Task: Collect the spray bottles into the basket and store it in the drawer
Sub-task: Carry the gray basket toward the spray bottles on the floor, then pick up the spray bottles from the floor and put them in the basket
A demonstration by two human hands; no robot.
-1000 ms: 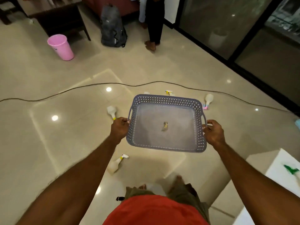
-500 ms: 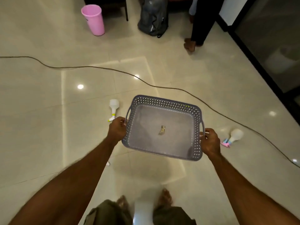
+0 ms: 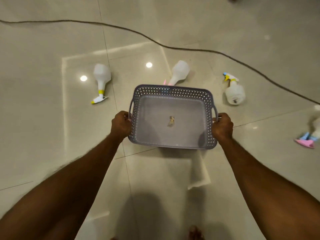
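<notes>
Observed from the head view, left to right.

Floor [image 3: 43, 135]: glossy pale tile, ceiling lights reflected in it. A dark cable [image 3: 173, 47] runs across it from upper left to far right, beyond all the bottles.

Yellow-nozzle spray bottle [image 3: 101, 82]: lying on its side at left, nozzle toward the person, well apart from the basket.

Left hand [image 3: 121, 124]: fingers curled closed around the basket's left handle. Forearm extended out from the lower left.

Basket [image 3: 170, 91]: grey, perforated walls, solid bottom, held roughly level above the floor between both hands. No bottle is in it. One small crumpled scrap [image 3: 171, 121] lies near the middle of its bottom; what it is cannot be told.

Pink-trigger spray bottle [image 3: 179, 71]: lying just beyond the basket's far rim, its nozzle end partly hidden behind that rim.

Right hand [image 3: 223, 126]: closed around the right handle, matching the left.

Blue-and-yellow-nozzle spray bottle [image 3: 234, 91]: on its side to the right of the basket, nozzle pointing away from the person, base toward the person.

Blurred spray bottle [image 3: 310, 135]: at the right edge, pink and blue trigger parts visible, body cut off by the frame.

Bare toes [image 3: 194, 233] show at the bottom edge.
</notes>
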